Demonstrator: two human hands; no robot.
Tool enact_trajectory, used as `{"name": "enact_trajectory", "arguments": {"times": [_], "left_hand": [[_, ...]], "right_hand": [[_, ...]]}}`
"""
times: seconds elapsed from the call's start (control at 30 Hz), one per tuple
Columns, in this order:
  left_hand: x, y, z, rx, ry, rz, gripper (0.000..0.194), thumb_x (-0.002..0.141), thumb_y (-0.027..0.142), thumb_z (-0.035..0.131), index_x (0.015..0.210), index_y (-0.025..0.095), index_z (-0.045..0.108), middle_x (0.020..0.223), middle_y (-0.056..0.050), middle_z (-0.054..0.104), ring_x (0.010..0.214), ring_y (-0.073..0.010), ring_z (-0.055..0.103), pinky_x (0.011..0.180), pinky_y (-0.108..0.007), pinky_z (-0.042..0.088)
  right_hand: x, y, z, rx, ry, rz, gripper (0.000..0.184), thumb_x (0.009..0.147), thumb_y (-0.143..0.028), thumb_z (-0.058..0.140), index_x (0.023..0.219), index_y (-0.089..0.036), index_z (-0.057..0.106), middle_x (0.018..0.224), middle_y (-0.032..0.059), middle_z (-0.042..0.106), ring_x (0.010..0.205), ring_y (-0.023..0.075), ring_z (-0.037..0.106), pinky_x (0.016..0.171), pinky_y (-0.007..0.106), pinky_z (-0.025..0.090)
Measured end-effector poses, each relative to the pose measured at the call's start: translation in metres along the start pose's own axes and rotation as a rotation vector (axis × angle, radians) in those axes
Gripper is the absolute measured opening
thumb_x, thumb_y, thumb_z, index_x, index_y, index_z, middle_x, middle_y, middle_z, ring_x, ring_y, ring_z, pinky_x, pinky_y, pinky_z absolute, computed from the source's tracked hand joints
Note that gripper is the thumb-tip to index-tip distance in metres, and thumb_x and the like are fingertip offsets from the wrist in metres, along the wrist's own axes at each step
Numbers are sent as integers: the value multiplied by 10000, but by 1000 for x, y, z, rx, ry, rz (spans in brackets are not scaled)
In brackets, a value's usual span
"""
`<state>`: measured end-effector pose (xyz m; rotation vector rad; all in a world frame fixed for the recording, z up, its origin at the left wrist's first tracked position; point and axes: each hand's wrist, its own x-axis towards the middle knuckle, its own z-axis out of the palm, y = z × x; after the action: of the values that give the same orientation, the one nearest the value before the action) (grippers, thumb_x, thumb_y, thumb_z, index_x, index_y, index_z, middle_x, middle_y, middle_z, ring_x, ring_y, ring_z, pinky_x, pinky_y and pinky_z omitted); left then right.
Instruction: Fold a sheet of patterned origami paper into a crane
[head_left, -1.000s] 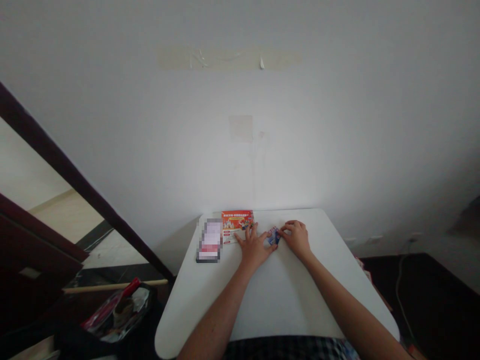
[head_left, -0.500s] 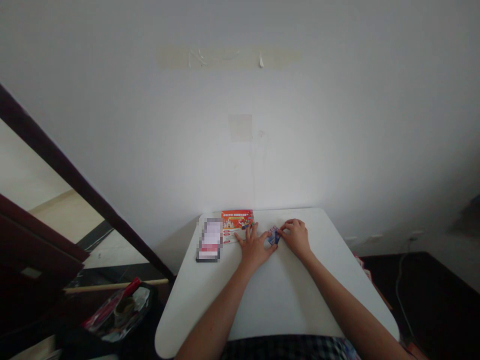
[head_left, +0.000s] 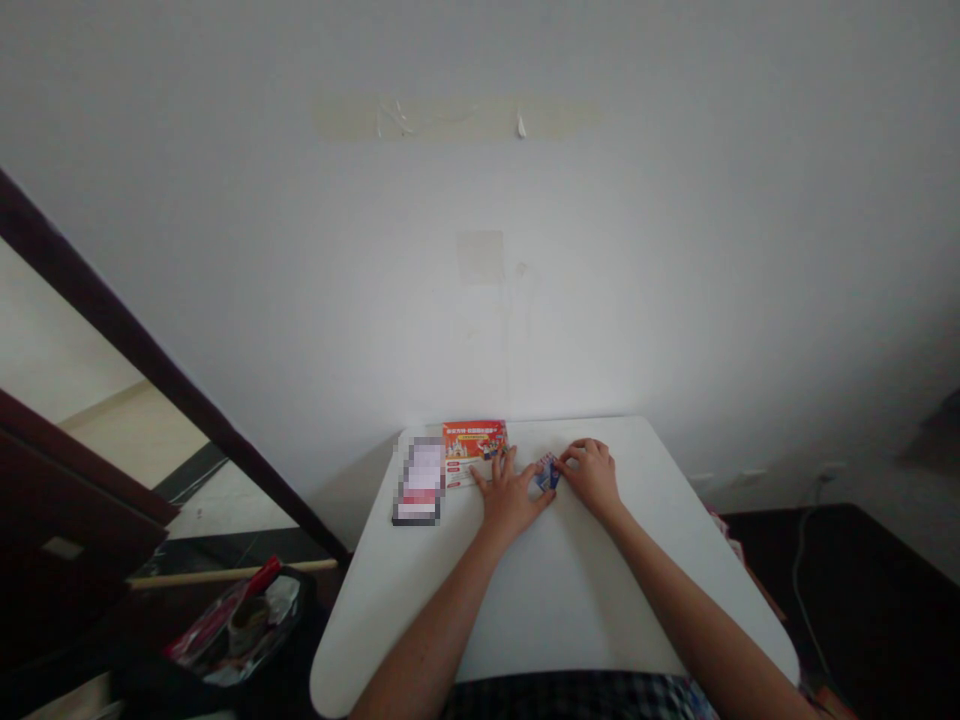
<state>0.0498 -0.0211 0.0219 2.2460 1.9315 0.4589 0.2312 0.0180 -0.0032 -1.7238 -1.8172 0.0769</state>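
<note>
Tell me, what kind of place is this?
Probably a room in a home: a white table against a plain wall, with a phone on it and a socket low down.

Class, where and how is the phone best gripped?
The phone is probably best pinched across its long edges at the near end, coming from the near side: it lies flat and narrow, and the leaflet sits close beside its far half.

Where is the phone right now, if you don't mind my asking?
In the head view, the phone lies on the left side of the white table, just left of the red-and-white leaflet.
</note>
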Motion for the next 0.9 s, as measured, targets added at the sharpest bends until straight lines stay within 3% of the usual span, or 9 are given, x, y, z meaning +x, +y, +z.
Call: {"name": "enact_trajectory", "arguments": {"times": [0.4, 0.9], "left_hand": [[4, 2, 4, 12, 35, -27, 402, 873, 653, 483, 1168, 454, 668, 1571, -2, 370, 1454, -356, 244, 1096, -779, 52], [3, 2, 4, 29, 36, -15, 444, 817, 683, 538, 1177, 454, 660, 1575, 5, 362, 1450, -369, 243, 1093, -783, 61]], "right_hand": [[0, -7, -8, -4, -54, 54, 152, 856, -417, 672, 862, -285, 747, 1150, 48, 611, 1187, 271, 441, 949, 394, 357], [1, -7, -6, 9, -52, 77, 129, 834, -406, 699, 843, -290, 752, 1140, 46, 618, 1180, 273, 450, 951, 404, 358]]}}
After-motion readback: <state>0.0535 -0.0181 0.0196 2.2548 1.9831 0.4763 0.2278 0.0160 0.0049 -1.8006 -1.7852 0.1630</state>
